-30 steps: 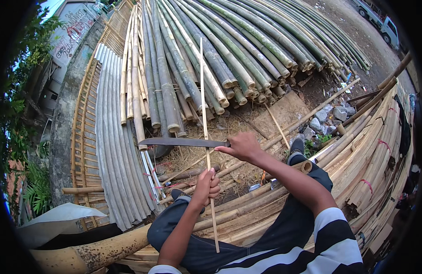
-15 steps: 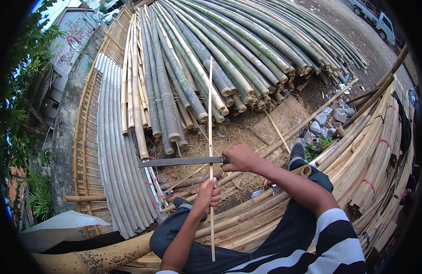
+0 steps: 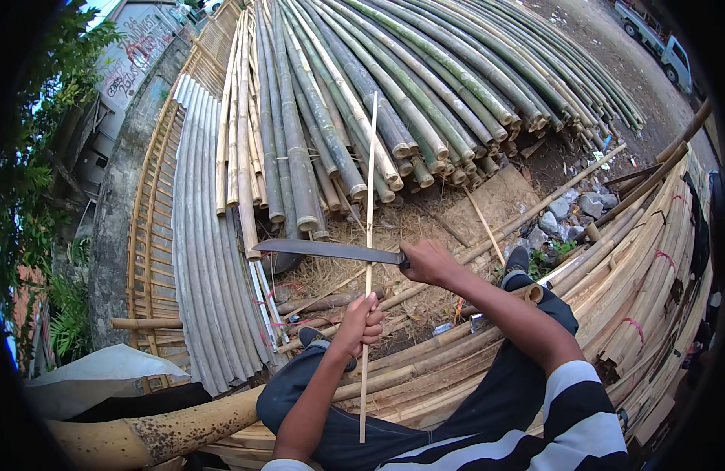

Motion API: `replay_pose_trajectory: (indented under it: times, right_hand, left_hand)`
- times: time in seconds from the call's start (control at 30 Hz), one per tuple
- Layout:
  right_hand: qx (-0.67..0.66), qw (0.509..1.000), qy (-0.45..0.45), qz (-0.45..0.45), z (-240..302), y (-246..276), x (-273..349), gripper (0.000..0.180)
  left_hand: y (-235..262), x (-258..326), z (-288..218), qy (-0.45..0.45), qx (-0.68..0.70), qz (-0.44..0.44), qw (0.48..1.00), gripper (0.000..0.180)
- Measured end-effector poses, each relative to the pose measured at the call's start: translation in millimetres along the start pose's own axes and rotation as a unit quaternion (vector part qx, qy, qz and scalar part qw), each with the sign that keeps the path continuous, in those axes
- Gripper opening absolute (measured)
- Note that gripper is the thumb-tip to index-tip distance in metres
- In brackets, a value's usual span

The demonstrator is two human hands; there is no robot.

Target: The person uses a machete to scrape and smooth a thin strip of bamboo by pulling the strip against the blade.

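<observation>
A: What's the strip (image 3: 369, 235) like?
B: Thin, pale bamboo, held nearly upright, running from six o'clock up toward twelve.
A: And the knife (image 3: 323, 250)?
B: Long dark blade, lying level, tip pointing to nine o'clock, its edge touching the strip and crossing it at about mid-length.

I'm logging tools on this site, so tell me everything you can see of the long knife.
The knife has a long, dark grey blade, metal by its look, lying nearly level and tapering to a point at the person's left. The right hand covers its handle. The blade crosses the thin upright bamboo strip, which the left hand holds lower down.
</observation>
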State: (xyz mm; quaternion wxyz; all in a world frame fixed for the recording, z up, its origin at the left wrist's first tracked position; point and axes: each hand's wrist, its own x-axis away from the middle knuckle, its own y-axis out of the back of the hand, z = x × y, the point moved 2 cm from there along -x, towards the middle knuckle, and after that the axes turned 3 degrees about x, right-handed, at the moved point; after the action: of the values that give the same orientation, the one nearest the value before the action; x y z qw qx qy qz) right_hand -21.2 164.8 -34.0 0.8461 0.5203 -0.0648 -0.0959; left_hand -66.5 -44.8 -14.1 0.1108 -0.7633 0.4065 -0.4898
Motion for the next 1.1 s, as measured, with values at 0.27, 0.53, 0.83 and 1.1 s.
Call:
replay_pose_trajectory:
  times: [0.27, 0.53, 0.83, 1.1]
  right_hand:
    - [-0.022, 0.993, -0.103, -0.051, -33, 5, -15, 0.02]
    - [-0.204, 0.947, -0.23, -0.089, -66, 19, -8, 0.025]
    - [-0.079, 0.991, 0.064, 0.089, 49, 0, 3, 0.017]
    - [-0.196, 0.962, -0.18, -0.066, -64, 25, -18, 0.025]
  left_hand:
    - [-17, 31, -20, -0.097, -0.12, -0.086, 0.984, 0.024]
    - [6, 25, -39, -0.098, -0.001, -0.015, 0.995, 0.027]
    - [8, 21, -20, 0.007, 0.009, 0.021, 1.0, 0.026]
    - [-21, 30, -14, -0.043, 0.022, 0.056, 0.997, 0.028]
